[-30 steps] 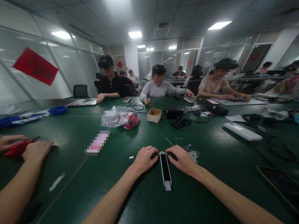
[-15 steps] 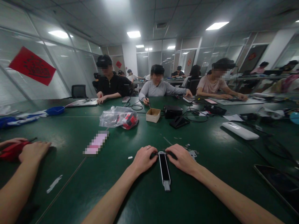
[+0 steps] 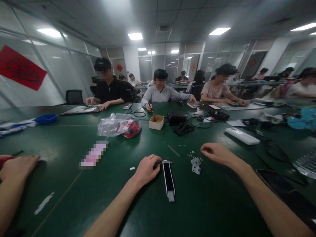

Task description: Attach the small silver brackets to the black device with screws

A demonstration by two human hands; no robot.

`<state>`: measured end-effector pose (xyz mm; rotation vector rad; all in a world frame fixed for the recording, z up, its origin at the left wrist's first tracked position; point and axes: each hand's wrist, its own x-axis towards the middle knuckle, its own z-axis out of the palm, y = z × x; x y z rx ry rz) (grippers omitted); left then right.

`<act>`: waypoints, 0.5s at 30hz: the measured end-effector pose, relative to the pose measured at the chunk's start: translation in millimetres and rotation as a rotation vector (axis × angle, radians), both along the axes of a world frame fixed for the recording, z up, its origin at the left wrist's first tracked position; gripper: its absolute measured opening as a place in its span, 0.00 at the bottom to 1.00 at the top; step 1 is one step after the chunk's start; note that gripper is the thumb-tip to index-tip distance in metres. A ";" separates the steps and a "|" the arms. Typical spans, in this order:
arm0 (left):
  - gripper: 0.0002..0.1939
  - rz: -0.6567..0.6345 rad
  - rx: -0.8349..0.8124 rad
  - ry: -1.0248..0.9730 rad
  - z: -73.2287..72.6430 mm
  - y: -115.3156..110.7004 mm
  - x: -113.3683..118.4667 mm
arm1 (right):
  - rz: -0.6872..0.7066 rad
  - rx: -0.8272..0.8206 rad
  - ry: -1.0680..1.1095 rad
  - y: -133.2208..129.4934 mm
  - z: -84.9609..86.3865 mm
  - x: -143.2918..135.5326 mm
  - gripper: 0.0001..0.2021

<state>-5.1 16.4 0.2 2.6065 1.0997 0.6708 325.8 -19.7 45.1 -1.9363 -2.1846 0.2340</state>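
We see a long, thin thing with a black middle [image 3: 168, 177] lying flat on the green worktop [image 3: 86, 194], between our two hands.
In the head view, our left hand [image 3: 147, 168] is curled close by its far end, near a thin rod [image 3: 171, 163], but we cannot tell if the fingers pinch it. Our right hand [image 3: 218, 154] is well apart on the other side, loosely bent with a gap by the thumb, and we see nothing in it. Little rings [image 3: 191, 153] and flat grey bits [image 3: 196, 168] lie near it. We think the long thing is light and stiff, and its black middle may be slick, so its pale side edges look best to grab.
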 end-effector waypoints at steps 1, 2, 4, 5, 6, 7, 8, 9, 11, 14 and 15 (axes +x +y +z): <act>0.10 0.000 0.000 -0.001 -0.4 0.2 0.0 | -0.002 -0.068 -0.001 -0.4 0.1 2.4 0.12; 0.10 -0.002 -0.002 0.000 -0.6 0.3 0.0 | 0.002 -0.123 0.004 -0.6 -0.7 3.5 0.11; 0.10 -0.007 -0.008 0.003 -0.3 0.2 0.0 | 0.026 -0.180 0.027 -0.3 -4.6 2.9 0.11; 0.10 -0.009 -0.012 0.005 0.1 0.0 0.0 | 0.043 -0.184 0.041 0.2 -7.3 2.1 0.11; 0.10 -0.012 -0.017 0.008 0.6 -0.2 0.0 | 0.060 -0.172 0.055 0.7 -10.3 1.4 0.10; 0.10 -0.014 -0.021 0.010 1.0 -0.4 0.0 | 0.075 -0.151 0.066 1.3 -13.3 1.1 0.10; 0.09 -0.015 -0.024 0.013 1.4 -0.6 -0.1 | 0.089 -0.126 0.076 1.9 -16.1 1.1 0.10; 0.09 -0.015 -0.025 0.015 1.6 -0.7 -0.1 | 0.101 -0.100 0.085 2.5 -18.7 1.5 0.10; 0.09 -0.014 -0.024 0.016 1.9 -0.9 -0.2 | 0.118 -0.057 0.104 3.7 -22.9 3.1 0.09; 0.09 -0.015 -0.021 0.009 2.5 -1.3 -0.3 | 0.129 -0.020 0.128 5.8 -27.3 5.0 0.08; 0.09 -0.013 -0.021 0.009 2.8 -1.5 -0.3 | 0.125 -0.019 0.132 6.5 -28.5 5.1 0.08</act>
